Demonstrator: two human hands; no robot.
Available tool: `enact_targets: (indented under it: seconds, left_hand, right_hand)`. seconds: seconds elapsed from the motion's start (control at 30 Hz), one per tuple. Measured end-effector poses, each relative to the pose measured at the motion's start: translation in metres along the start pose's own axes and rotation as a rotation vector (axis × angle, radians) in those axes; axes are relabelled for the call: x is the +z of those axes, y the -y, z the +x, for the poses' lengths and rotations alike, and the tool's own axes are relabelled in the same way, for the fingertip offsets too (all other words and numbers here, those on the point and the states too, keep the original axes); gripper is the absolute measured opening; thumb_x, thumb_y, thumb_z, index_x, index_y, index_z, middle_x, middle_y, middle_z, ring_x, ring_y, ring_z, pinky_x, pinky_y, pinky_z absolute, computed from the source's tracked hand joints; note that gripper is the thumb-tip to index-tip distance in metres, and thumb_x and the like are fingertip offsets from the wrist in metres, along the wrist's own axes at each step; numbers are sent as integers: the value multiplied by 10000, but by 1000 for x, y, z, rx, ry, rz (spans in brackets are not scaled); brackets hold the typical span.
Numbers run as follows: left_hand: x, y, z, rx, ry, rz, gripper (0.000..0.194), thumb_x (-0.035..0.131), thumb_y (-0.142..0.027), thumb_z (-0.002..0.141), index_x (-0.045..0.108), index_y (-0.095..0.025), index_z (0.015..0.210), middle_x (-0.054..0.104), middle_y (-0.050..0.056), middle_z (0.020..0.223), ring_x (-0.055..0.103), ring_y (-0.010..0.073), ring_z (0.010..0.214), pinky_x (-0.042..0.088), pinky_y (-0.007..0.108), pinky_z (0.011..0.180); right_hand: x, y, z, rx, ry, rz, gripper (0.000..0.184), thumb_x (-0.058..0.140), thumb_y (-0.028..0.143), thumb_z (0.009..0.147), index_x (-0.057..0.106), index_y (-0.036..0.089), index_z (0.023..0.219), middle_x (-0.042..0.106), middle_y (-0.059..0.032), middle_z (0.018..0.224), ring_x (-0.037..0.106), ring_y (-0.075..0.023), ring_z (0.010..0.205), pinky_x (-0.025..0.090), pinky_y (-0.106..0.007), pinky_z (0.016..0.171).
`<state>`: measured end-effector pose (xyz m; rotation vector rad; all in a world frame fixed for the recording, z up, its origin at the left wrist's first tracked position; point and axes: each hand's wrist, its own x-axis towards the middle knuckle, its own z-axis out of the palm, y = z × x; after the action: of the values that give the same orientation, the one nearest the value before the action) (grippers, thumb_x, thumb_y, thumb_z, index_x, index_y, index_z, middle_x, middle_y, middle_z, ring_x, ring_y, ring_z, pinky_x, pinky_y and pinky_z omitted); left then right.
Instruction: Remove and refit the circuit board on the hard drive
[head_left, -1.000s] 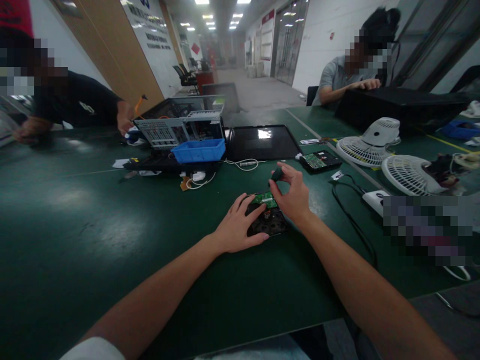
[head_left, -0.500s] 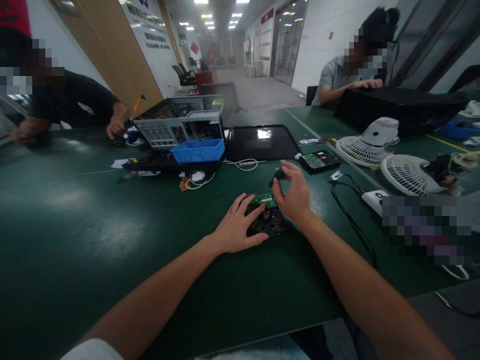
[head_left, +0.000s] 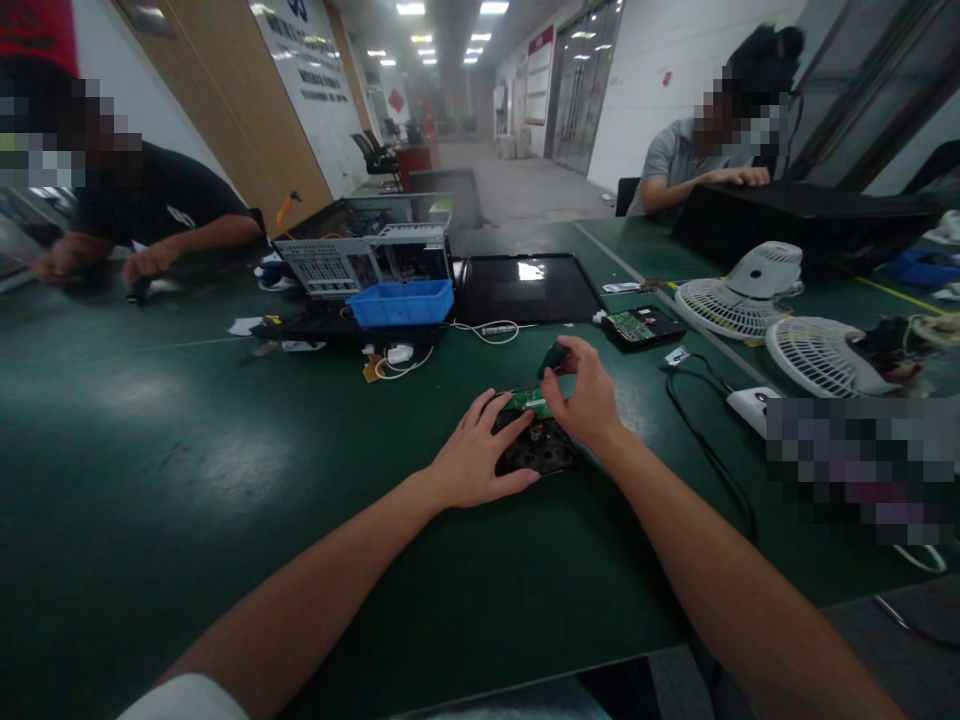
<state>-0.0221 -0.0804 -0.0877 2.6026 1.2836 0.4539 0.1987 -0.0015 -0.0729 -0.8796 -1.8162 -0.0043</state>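
Note:
A black device casing point(head_left: 546, 452) lies on the green table, with a green circuit board point(head_left: 534, 403) along its far side. My left hand point(head_left: 480, 458) rests on the casing's left part, fingers spread, holding it down. Over the board's right end, my right hand point(head_left: 589, 395) pinches the dark handle of what looks like a screwdriver point(head_left: 553, 360). Its shaft and tip are hidden by the fingers.
Ahead stand an opened computer case point(head_left: 367, 255), a blue tray point(head_left: 401, 302) and a black panel point(head_left: 532, 288). To the right lie another board unit point(head_left: 641, 325), fan parts point(head_left: 724, 305) and a power strip point(head_left: 750, 405) with its cable. Two people sit across the table.
My right hand has shifted very slightly with the screwdriver handle; my left hand stays on the casing. The person at the left has drawn a hand away from the computer case.

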Motion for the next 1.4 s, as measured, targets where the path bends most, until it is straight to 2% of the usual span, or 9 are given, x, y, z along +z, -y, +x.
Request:
enact_targets:
  seconds: [0.2, 0.33, 0.43, 0.57, 0.7, 0.83, 1.0, 1.13, 1.4]
  left_hand:
    - [2, 2, 0, 3, -1, -6, 886, 541, -772, 903, 337, -319, 1637, 143, 121, 1726, 79, 452, 1582, 270, 690, 1225]
    - [2, 2, 0, 1, -8, -15, 885, 572, -761, 895, 333, -340, 1636, 151, 109, 1727, 79, 454, 1582, 269, 699, 1222]
    - [2, 2, 0, -2, -10, -20, 887, 580, -757, 892, 330, -345, 1637, 161, 108, 1724, 90, 456, 1579, 277, 701, 1217]
    - [3, 1, 0, 3, -24, -10, 883, 576, -758, 894, 350, -328, 1632, 167, 107, 1720, 85, 446, 1581, 268, 675, 1235]
    - [4, 2, 0, 12, -33, -5, 881, 574, -758, 894, 364, -317, 1627, 172, 111, 1716, 95, 446, 1577, 262, 675, 1237]
    - [3, 2, 0, 14, -30, 4, 878, 562, -762, 899, 371, -306, 1625, 169, 119, 1714, 92, 443, 1579, 249, 668, 1244]
    - [2, 2, 0, 6, -19, -5, 880, 559, -766, 898, 359, -319, 1629, 166, 115, 1718, 88, 443, 1581, 258, 676, 1237]
    - [2, 2, 0, 4, -18, -8, 879, 559, -765, 899, 351, -328, 1632, 159, 111, 1722, 85, 444, 1582, 258, 680, 1235]
    - [2, 2, 0, 8, -18, -15, 881, 569, -761, 896, 340, -340, 1635, 168, 108, 1721, 84, 446, 1582, 274, 688, 1224]
  right_hand:
    - [3, -6, -1, 49, -63, -26, 514, 707, 352, 932, 464, 262, 1376, 625, -48, 1042, 655, -185, 753, 620, -393, 729]
    - [-1, -5, 2, -26, -41, -59, 487, 650, 309, 966, 474, 262, 1417, 601, -48, 1002, 640, -213, 837, 620, -422, 780]
    - [-3, -4, 3, -43, -37, -55, 474, 592, 250, 984, 473, 258, 1442, 585, -80, 1073, 634, -216, 885, 636, -429, 788]
    - [-2, -2, 4, -40, -107, -34, 433, 648, 263, 961, 509, 243, 1371, 560, -138, 1257, 642, -244, 1051, 665, -406, 746]
    - [0, -2, 4, -64, -140, 5, 384, 680, 285, 960, 496, 264, 1297, 596, -132, 1350, 659, -253, 1143, 672, -419, 780]
    - [0, -1, 4, -67, -132, -12, 345, 676, 308, 976, 498, 268, 1268, 653, -119, 1321, 711, -239, 1070, 657, -435, 822]
    - [-5, 0, 5, -80, -125, -74, 283, 636, 281, 988, 540, 262, 1254, 677, -124, 1259, 700, -265, 1094, 632, -470, 887]
    - [-7, 0, 6, -89, -122, -102, 343, 623, 244, 975, 566, 264, 1313, 654, -128, 1231, 669, -285, 1138, 621, -487, 925]
    - [0, -1, 2, -51, -102, -4, 389, 595, 236, 976, 474, 259, 1345, 593, -151, 1368, 657, -280, 1179, 630, -484, 897]
